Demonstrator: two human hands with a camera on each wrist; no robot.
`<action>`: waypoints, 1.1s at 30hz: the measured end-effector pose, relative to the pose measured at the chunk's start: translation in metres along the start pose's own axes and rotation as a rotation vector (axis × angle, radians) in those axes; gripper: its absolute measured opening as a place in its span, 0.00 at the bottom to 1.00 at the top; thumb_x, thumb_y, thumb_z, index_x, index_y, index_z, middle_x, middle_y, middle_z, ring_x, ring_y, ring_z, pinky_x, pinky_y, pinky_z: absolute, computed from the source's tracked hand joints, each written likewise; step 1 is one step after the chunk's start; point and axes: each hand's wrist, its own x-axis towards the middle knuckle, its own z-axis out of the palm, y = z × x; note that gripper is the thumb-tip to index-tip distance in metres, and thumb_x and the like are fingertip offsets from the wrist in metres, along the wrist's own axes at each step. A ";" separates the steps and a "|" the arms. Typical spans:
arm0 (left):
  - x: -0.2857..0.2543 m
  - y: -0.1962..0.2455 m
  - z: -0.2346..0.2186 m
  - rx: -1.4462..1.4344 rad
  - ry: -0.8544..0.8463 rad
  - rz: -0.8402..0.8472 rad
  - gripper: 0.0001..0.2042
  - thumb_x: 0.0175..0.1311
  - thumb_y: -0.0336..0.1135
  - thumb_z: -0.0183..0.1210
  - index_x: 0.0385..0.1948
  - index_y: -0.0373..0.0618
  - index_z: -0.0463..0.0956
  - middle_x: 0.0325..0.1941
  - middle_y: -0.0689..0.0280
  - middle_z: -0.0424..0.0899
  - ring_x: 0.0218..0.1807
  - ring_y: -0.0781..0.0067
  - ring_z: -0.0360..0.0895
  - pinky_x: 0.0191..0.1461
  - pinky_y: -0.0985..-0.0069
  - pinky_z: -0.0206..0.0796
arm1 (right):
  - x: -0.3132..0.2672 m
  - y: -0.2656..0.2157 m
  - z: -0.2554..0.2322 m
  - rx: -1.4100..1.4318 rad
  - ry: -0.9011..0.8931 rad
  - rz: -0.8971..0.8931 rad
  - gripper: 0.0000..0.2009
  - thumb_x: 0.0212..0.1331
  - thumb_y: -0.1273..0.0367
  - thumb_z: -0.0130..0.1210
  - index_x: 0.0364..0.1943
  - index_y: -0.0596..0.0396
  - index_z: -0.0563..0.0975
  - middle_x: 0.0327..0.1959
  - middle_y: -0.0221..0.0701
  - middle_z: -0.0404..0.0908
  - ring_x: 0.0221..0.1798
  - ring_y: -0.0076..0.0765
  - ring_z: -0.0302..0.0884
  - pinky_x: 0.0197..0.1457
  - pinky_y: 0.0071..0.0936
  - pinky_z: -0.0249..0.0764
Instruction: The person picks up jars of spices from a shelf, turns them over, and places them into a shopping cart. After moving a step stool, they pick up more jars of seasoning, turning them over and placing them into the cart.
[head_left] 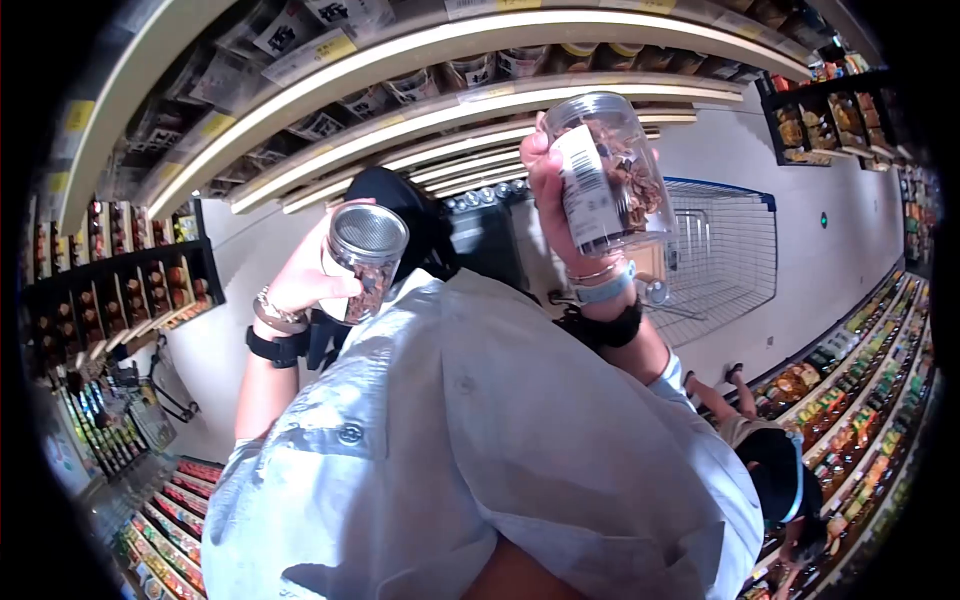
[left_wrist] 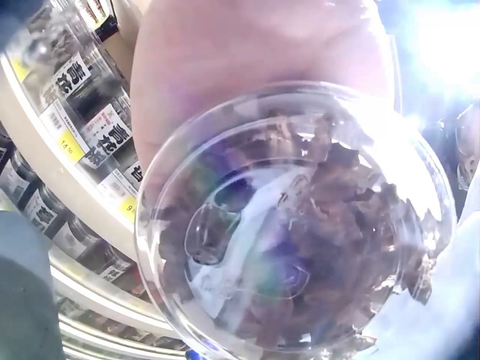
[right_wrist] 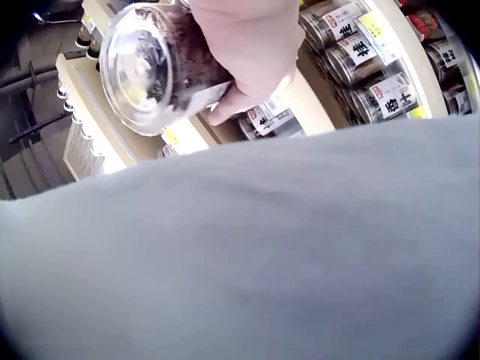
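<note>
Left grip (head_left: 303,268) is clamped round a clear jar (head_left: 374,282) of brown dried pieces, with a silvery lid (head_left: 368,232) above the thumb. Right grip (head_left: 549,192) is clamped round a second clear jar (head_left: 642,190), its white barcode label (head_left: 588,185) just beside the fingers. Beyond both grips run shelves (head_left: 560,21) of packaged goods; right of the right grip stands a wire shopping cart (head_left: 738,255); between the grips and nearer the body is a pale shirt (head_left: 580,400).
</note>
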 end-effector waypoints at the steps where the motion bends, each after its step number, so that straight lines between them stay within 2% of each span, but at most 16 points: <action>1: 0.000 0.000 0.002 -0.001 0.001 0.010 0.44 0.33 0.37 0.70 0.57 0.38 0.54 0.49 0.64 0.70 0.51 0.75 0.67 0.57 0.76 0.56 | 0.005 0.002 -0.004 0.114 -0.022 0.064 0.36 0.48 0.50 0.55 0.54 0.65 0.58 0.50 0.45 0.61 0.49 0.44 0.67 0.54 0.35 0.71; 3: 0.002 -0.003 0.003 0.017 -0.010 0.024 0.43 0.34 0.37 0.69 0.57 0.38 0.55 0.49 0.64 0.70 0.51 0.76 0.67 0.57 0.76 0.56 | 0.009 0.003 -0.004 0.129 -0.089 0.116 0.26 0.52 0.66 0.54 0.53 0.64 0.59 0.50 0.42 0.62 0.49 0.39 0.67 0.51 0.31 0.73; 10: 0.011 0.005 0.012 -0.027 0.003 0.047 0.47 0.32 0.39 0.71 0.59 0.37 0.52 0.51 0.63 0.69 0.53 0.74 0.66 0.59 0.76 0.54 | 0.007 -0.003 0.002 0.123 -0.064 0.125 0.26 0.55 0.62 0.52 0.53 0.64 0.58 0.50 0.42 0.63 0.47 0.38 0.69 0.46 0.28 0.75; 12: 0.015 0.008 0.012 -0.090 -0.029 0.110 0.46 0.33 0.40 0.71 0.58 0.37 0.53 0.50 0.62 0.70 0.52 0.73 0.67 0.58 0.75 0.56 | 0.001 -0.008 0.000 -0.367 -0.003 0.028 0.24 0.58 0.59 0.47 0.53 0.62 0.59 0.50 0.42 0.64 0.46 0.38 0.70 0.43 0.25 0.75; 13: 0.015 0.007 0.005 -0.098 0.044 0.088 0.44 0.35 0.40 0.70 0.57 0.37 0.55 0.50 0.62 0.71 0.51 0.74 0.68 0.57 0.75 0.57 | -0.008 -0.009 -0.005 -1.076 0.184 -0.167 0.28 0.57 0.52 0.47 0.52 0.59 0.60 0.50 0.40 0.64 0.46 0.37 0.71 0.45 0.28 0.73; 14: 0.015 0.004 -0.003 -0.103 0.116 0.068 0.41 0.37 0.41 0.69 0.56 0.37 0.57 0.49 0.61 0.71 0.51 0.74 0.69 0.56 0.74 0.59 | -0.010 0.003 -0.021 -0.735 0.485 -0.101 0.29 0.48 0.50 0.56 0.49 0.53 0.62 0.49 0.37 0.65 0.49 0.36 0.68 0.49 0.29 0.70; 16: 0.032 0.009 -0.001 0.125 0.325 0.090 0.32 0.41 0.38 0.68 0.48 0.37 0.63 0.45 0.63 0.74 0.48 0.74 0.71 0.52 0.75 0.63 | -0.012 0.037 -0.010 -1.704 -0.044 -0.224 0.30 0.40 0.53 0.64 0.45 0.50 0.64 0.48 0.35 0.66 0.51 0.38 0.66 0.55 0.34 0.65; 17: 0.039 0.013 0.009 0.256 0.362 0.009 0.31 0.40 0.39 0.68 0.47 0.37 0.63 0.44 0.63 0.74 0.48 0.74 0.71 0.51 0.75 0.64 | -0.018 0.050 -0.022 -1.852 -0.160 -0.189 0.31 0.36 0.56 0.67 0.44 0.50 0.64 0.48 0.37 0.66 0.51 0.40 0.65 0.55 0.36 0.63; 22: 0.064 -0.016 0.054 0.605 0.141 0.052 0.35 0.35 0.37 0.69 0.50 0.41 0.62 0.43 0.65 0.73 0.47 0.76 0.70 0.52 0.76 0.61 | -0.029 0.061 -0.026 -2.229 -0.381 -0.195 0.30 0.31 0.57 0.69 0.40 0.51 0.67 0.48 0.38 0.67 0.50 0.46 0.64 0.54 0.36 0.61; 25: 0.077 -0.021 0.064 0.704 0.026 0.160 0.38 0.31 0.32 0.70 0.52 0.42 0.62 0.46 0.64 0.72 0.49 0.72 0.70 0.54 0.76 0.61 | -0.048 0.021 -0.016 -2.346 -0.472 0.114 0.23 0.38 0.52 0.62 0.34 0.53 0.72 0.48 0.39 0.70 0.50 0.46 0.65 0.53 0.36 0.60; 27: 0.083 -0.013 0.074 0.746 -0.040 0.176 0.39 0.29 0.32 0.70 0.52 0.42 0.62 0.49 0.61 0.71 0.52 0.66 0.69 0.56 0.73 0.60 | -0.078 -0.019 -0.035 -1.905 0.262 -0.545 0.17 0.42 0.66 0.60 0.38 0.54 0.71 0.37 0.31 0.72 0.41 0.33 0.68 0.48 0.28 0.64; 28: 0.085 -0.013 0.078 0.754 -0.063 0.172 0.39 0.28 0.33 0.71 0.52 0.42 0.62 0.50 0.59 0.71 0.54 0.61 0.68 0.57 0.72 0.60 | -0.086 -0.067 -0.038 -1.961 0.852 -0.642 0.16 0.44 0.69 0.59 0.39 0.56 0.69 0.35 0.32 0.70 0.41 0.30 0.67 0.47 0.25 0.64; 29: 0.087 -0.012 0.081 0.744 -0.106 0.156 0.40 0.28 0.34 0.71 0.53 0.43 0.61 0.52 0.59 0.69 0.55 0.61 0.67 0.58 0.72 0.59 | -0.104 -0.107 -0.042 -2.003 1.186 -0.753 0.20 0.44 0.67 0.60 0.42 0.59 0.69 0.38 0.39 0.71 0.44 0.34 0.67 0.48 0.28 0.65; 30: 0.089 -0.018 0.083 0.743 -0.119 0.154 0.40 0.28 0.34 0.71 0.53 0.43 0.61 0.52 0.59 0.69 0.55 0.61 0.67 0.58 0.72 0.59 | -0.159 -0.190 -0.088 -2.431 1.371 -0.816 0.26 0.42 0.63 0.62 0.46 0.61 0.68 0.42 0.44 0.72 0.47 0.40 0.68 0.52 0.32 0.65; 32: 0.092 -0.032 0.081 0.682 -0.172 0.135 0.41 0.28 0.33 0.71 0.54 0.43 0.60 0.53 0.59 0.68 0.56 0.61 0.66 0.59 0.72 0.58 | -0.230 -0.254 -0.115 -2.433 2.170 -0.390 0.35 0.35 0.56 0.65 0.49 0.61 0.67 0.47 0.48 0.70 0.49 0.49 0.68 0.55 0.37 0.64; 33: 0.095 -0.039 0.080 0.678 -0.188 0.143 0.42 0.28 0.33 0.71 0.54 0.43 0.60 0.54 0.58 0.67 0.56 0.61 0.66 0.59 0.72 0.58 | -0.257 -0.271 -0.123 -2.158 2.291 -0.223 0.38 0.32 0.53 0.65 0.51 0.58 0.66 0.47 0.50 0.70 0.48 0.53 0.69 0.55 0.39 0.64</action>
